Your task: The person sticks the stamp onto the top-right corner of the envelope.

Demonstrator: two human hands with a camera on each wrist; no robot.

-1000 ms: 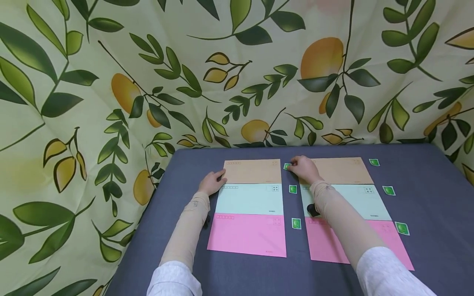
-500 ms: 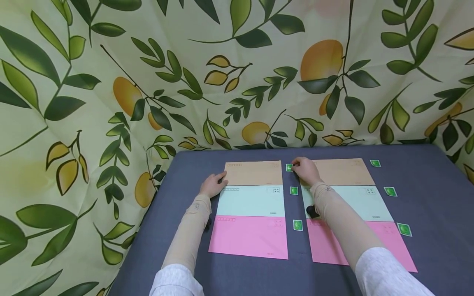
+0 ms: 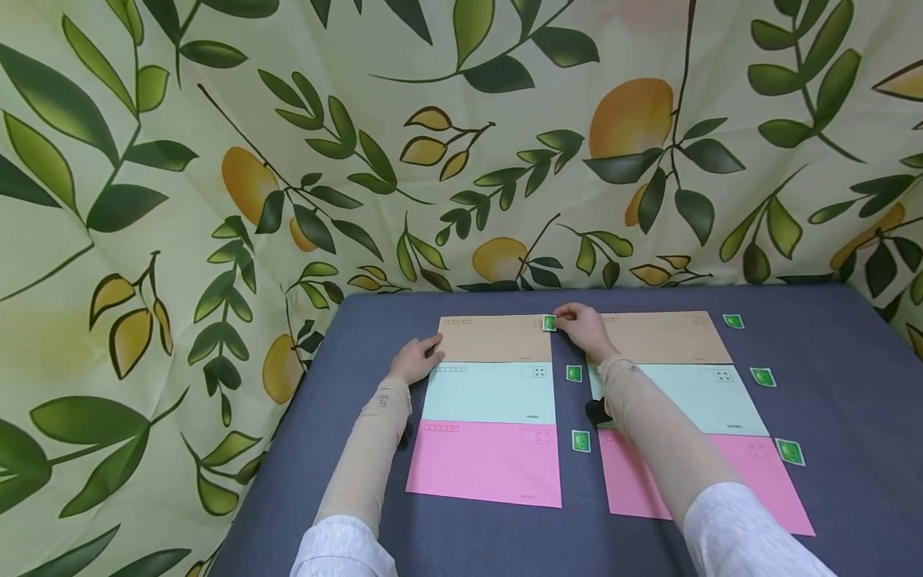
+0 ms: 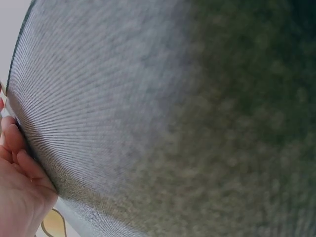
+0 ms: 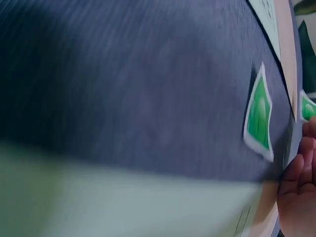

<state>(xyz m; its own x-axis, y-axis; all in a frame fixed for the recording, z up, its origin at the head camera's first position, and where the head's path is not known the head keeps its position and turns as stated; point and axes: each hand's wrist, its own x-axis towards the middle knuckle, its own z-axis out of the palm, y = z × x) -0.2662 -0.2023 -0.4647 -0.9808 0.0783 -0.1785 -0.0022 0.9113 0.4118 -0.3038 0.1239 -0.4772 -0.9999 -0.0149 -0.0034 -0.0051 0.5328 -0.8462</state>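
Note:
My right hand (image 3: 582, 327) pinches a small green stamp (image 3: 550, 322) with a white border, over the top right corner of the left tan envelope (image 3: 493, 343). In the right wrist view the same stamp (image 5: 307, 107) sits at the fingertips. At that envelope's left edge rests my left hand (image 3: 415, 361), its fingertips on the paper's side. Below the tan envelope lie a pale blue envelope (image 3: 479, 397) and a pink envelope (image 3: 483, 465), edge to edge. Two more green stamps (image 3: 574, 373) lie in the gap right of this column.
A second column has a tan envelope (image 3: 667, 340), a pale blue envelope (image 3: 692, 397) and a pink envelope (image 3: 757, 489), partly covered by the right forearm. Three stamps (image 3: 763, 377) lie to its right. Dark grey cloth (image 3: 851, 417) covers the table; a leaf-patterned curtain (image 3: 534, 184) hangs behind.
My right hand has moved left with the stamp, from the gap between the columns to the tan envelope's top right corner. My left hand has stayed at the envelope's left edge.

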